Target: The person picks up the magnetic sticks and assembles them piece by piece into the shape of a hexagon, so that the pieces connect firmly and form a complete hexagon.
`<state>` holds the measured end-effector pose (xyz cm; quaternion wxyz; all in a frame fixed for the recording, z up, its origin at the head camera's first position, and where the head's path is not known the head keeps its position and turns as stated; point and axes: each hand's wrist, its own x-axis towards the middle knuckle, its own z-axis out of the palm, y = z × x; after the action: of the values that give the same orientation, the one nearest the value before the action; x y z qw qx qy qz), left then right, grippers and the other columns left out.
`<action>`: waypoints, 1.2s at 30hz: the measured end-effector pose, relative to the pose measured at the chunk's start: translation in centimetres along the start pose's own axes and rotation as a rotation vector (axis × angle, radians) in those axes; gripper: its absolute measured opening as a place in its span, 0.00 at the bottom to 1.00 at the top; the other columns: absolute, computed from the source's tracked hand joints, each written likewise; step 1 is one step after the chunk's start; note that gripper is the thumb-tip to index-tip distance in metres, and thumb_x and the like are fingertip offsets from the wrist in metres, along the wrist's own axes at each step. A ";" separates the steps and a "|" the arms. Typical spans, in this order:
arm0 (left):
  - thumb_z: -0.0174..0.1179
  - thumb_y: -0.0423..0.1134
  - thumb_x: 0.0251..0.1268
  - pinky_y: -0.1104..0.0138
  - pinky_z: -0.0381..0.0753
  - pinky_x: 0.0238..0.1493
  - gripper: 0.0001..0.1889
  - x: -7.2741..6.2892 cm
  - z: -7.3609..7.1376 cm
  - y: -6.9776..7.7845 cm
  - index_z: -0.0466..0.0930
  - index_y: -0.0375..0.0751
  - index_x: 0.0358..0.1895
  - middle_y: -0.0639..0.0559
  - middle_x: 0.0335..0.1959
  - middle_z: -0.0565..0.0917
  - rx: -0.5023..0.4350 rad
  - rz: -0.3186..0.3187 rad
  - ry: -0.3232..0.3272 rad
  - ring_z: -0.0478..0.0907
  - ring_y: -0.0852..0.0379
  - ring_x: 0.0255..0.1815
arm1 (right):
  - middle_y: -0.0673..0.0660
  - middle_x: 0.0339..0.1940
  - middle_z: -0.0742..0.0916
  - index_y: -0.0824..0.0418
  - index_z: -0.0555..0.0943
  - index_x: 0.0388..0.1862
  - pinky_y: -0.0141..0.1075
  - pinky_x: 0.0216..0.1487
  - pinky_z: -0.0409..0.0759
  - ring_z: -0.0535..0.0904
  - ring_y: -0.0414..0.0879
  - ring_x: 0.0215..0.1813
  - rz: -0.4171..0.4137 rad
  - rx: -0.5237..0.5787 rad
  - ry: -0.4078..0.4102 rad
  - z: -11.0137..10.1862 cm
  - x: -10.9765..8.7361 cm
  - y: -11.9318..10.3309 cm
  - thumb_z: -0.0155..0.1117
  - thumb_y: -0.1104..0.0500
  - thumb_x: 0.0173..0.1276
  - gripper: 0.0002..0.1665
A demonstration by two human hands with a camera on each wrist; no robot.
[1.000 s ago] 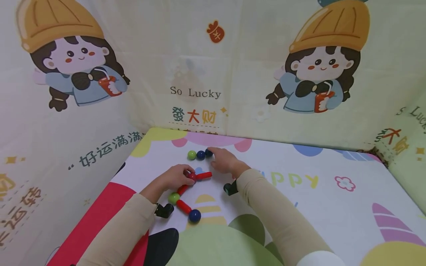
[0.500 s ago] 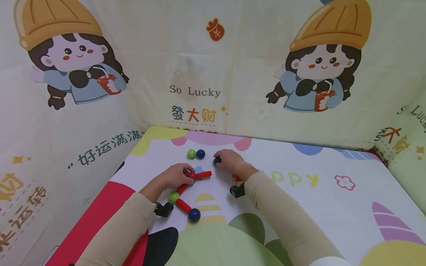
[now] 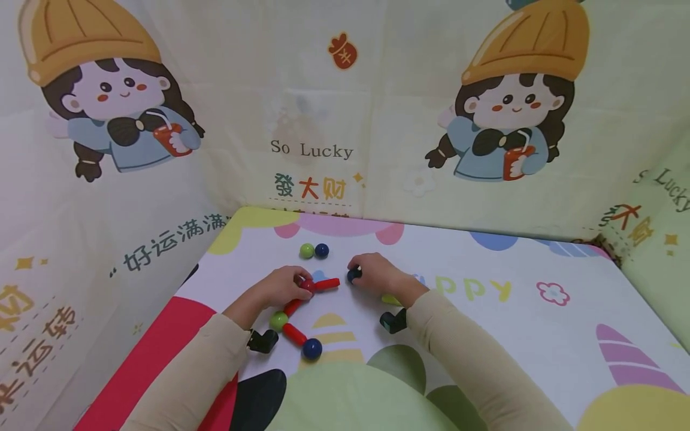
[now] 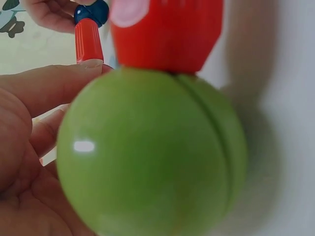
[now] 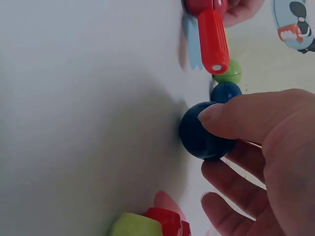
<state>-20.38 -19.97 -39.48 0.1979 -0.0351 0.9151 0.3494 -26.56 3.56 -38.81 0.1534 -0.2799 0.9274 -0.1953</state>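
A zigzag chain of glossy red rods and coloured balls (image 3: 294, 334) lies on a white play mat printed with bright cartoon shapes (image 3: 517, 341), its red ball (image 3: 307, 286) pinched between the thumb and fingers of a person's left hand (image 3: 281, 285). From that ball one ribbed red rod (image 3: 326, 284) points toward the right hand (image 3: 380, 274), its pale round tip bare, while a second red rod (image 3: 293, 307) leads nearer the wearer to a lime-green ball (image 3: 278, 321), a third red rod and a dark blue end ball (image 3: 312, 349). The right hand, apart from the left, grips a separate dark blue ball (image 3: 353, 275) between thumb and fingers, just beside the bare rod tip and not touching it; whether that ball rests on the mat cannot be told. Farther back, a loose lime-green ball (image 3: 306, 251) and a loose dark blue ball (image 3: 321, 251) sit side by side. A yellow-green piece (image 5: 135, 225) and a red piece (image 5: 165, 219) lie together near the right wrist, partly out of frame. Beige sleeves cover both arms; a cream cloth with cartoon figures (image 3: 393, 108) hangs behind.
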 end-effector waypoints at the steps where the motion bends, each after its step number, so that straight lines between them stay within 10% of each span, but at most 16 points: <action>1: 0.71 0.37 0.61 0.62 0.84 0.42 0.23 0.0 0.0 0.0 0.78 0.44 0.60 0.46 0.49 0.78 -0.002 -0.001 0.000 0.75 0.49 0.50 | 0.57 0.54 0.84 0.61 0.82 0.58 0.43 0.62 0.75 0.77 0.51 0.55 -0.010 0.002 0.000 0.1 -0.1 0.0 0.68 0.62 0.69 0.19; 36: 0.69 0.34 0.61 0.62 0.83 0.43 0.21 -0.6 0.4 0.6 0.79 0.45 0.58 0.46 0.46 0.79 0.015 0.010 0.008 0.75 0.49 0.48 | 0.57 0.49 0.85 0.62 0.81 0.56 0.44 0.59 0.77 0.77 0.50 0.50 -0.047 0.028 0.013 1.0 -0.8 -1.0 0.67 0.59 0.70 0.18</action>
<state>-19.85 -19.31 -39.11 0.1929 -0.0305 0.9186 0.3436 -25.04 2.97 -39.06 0.1469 -0.2980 0.9187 -0.2137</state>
